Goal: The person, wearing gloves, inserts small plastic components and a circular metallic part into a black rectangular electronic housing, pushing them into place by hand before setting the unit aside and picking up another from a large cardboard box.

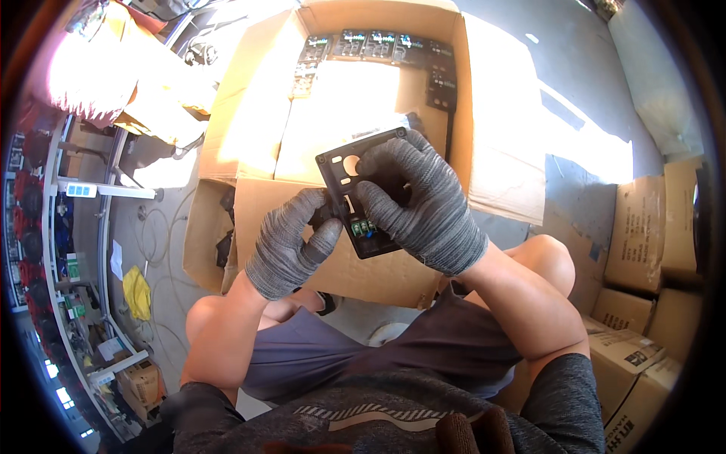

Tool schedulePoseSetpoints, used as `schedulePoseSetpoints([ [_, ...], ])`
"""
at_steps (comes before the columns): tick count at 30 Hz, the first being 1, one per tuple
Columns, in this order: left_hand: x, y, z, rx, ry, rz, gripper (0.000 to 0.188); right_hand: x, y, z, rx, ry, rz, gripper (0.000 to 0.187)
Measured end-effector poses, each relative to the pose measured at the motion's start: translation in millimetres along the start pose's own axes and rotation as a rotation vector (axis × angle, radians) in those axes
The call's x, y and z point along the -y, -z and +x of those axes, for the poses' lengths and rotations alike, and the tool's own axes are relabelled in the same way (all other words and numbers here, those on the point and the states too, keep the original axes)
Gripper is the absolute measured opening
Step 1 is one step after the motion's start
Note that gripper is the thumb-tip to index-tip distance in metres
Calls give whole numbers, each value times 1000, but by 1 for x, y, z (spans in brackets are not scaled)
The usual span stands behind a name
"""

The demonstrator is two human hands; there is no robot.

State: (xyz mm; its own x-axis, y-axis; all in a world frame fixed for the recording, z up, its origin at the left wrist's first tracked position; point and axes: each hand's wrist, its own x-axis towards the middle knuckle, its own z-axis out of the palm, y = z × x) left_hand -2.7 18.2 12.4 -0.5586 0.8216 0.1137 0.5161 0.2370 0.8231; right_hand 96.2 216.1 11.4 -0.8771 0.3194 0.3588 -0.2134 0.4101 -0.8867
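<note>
In front of me, a black rectangular housing or panel is held tilted above the open cardboard box. It has round and rectangular cutouts, and small green terminal blocks near its lower end. My left hand, in a grey knit glove, pinches its left edge between thumb and fingers. My right hand, gloved alike, wraps round the right edge, with its thumb and forefinger over the panel's face. Those fingers cover part of the cutouts, and whether they hold a small piece cannot be made out.
The large cardboard box has its flaps spread. Several similar black panels line its far and right inner sides. Shelving stands left, near a yellow cloth or bag on the floor. Closed cartons are stacked right.
</note>
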Motion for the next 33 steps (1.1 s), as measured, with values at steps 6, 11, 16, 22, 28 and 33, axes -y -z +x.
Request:
schedulePoseSetpoints([
  [6,-1,4,0,-9,-146,148,17,7,-1,-2,74,-35,91,34],
  [11,1,6,-2,-10,-118,70,18,7,0,-2,179,-93,113,44],
  [16,-2,7,-2,9,-134,136,21,9,-3,-7,177,-207,156,48],
  [22,1,9,-3,31,-231,296,23,9,-5,-10,178,-318,247,51],
  [28,5,2,-5,40,-273,319,25,5,-2,-13,248,-468,290,45],
  [33,14,-4,-9,52,-283,284,30,-2,-7,-18,294,-612,344,41],
])
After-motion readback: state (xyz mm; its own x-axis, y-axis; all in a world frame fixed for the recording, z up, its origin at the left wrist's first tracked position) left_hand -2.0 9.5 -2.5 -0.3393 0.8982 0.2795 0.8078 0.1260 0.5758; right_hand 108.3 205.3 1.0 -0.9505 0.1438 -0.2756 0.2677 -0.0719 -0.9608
